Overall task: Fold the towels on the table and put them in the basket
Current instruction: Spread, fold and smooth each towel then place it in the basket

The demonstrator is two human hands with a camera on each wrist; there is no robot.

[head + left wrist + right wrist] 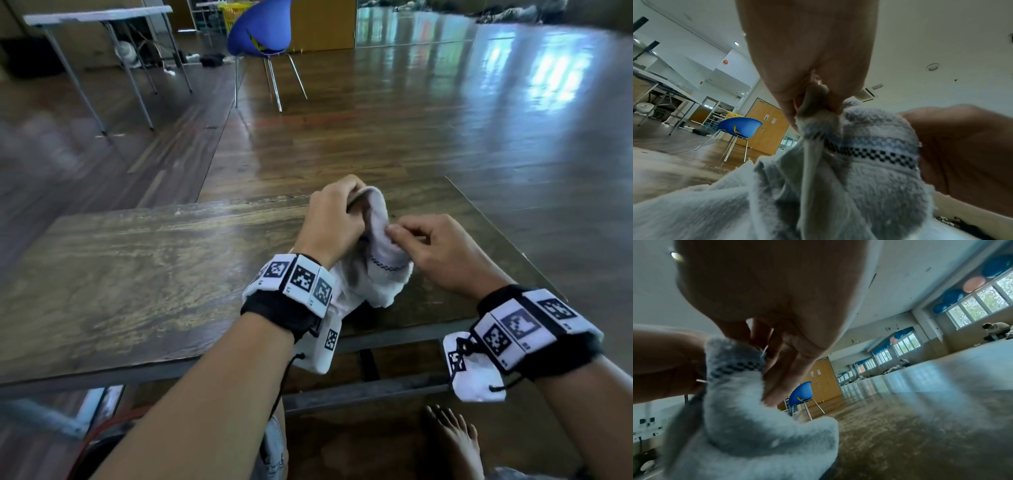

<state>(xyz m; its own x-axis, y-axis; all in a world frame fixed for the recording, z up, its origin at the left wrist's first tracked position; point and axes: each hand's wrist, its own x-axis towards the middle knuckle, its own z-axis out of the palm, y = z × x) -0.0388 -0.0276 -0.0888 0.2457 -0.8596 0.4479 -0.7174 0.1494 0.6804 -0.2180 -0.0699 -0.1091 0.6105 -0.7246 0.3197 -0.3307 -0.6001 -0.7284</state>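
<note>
A white towel (376, 274) with a dark checked stripe hangs bunched over the right part of the wooden table (137, 267). My left hand (337, 219) grips its top edge and holds it up. My right hand (411, 236) pinches the towel's edge just right of the left hand. The left wrist view shows the towel (869, 162) gathered between the fingers (813, 91). Seen from the right wrist, the towel (748, 410) is pinched by the fingertips (764, 353), and its lower part rests on the table. No basket is in view nearby.
A blue chair (260, 31) stands on the wooden floor beyond the table. A grey folding table (102, 20) is at the far left, with a yellow crate (236, 10) behind the chair. My bare foot (455, 442) is under the table's near edge.
</note>
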